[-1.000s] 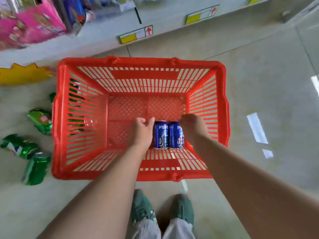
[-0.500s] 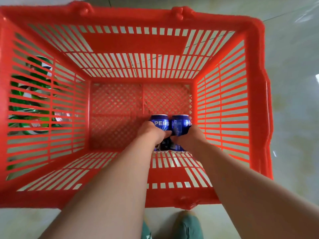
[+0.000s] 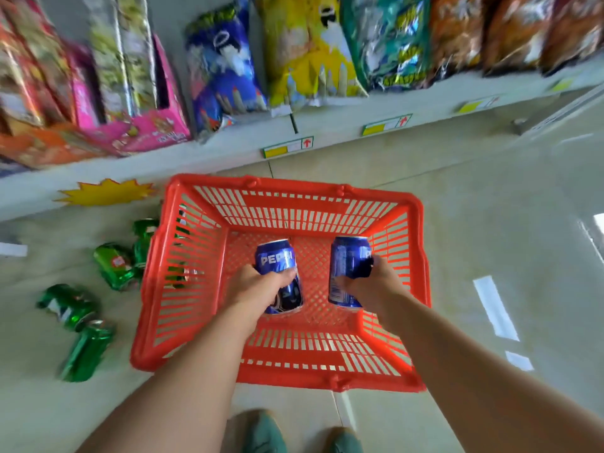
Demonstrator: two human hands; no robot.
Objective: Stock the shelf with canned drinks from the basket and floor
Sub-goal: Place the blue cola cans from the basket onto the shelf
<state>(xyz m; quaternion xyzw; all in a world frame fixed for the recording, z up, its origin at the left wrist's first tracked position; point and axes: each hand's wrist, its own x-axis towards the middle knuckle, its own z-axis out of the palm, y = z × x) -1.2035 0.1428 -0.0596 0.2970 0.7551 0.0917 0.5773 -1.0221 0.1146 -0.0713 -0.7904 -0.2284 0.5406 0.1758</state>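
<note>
From the head camera: a person's left hand (image 3: 258, 286) curls round a blue can (image 3: 274, 256) reading PEPSI, and the right hand (image 3: 376, 282) grips a second blue can (image 3: 346, 259), its name mostly hidden. Both stood on the red basket's (image 3: 294, 184) bottom a second ago; now they are lifted clear, ready for the shelf (image 3: 228, 148). Green cans (image 3: 114, 263) lie on the floor alongside, their labels blurred.

1. Your single camera rides on your head and looks forward and steeply down.
2. It faces the shelf (image 3: 228, 148), which runs across the top of the view, while your shoes (image 3: 264, 433) sit at the bottom edge.
3. It hangs close above the red basket (image 3: 294, 380), which fills the centre.
</note>
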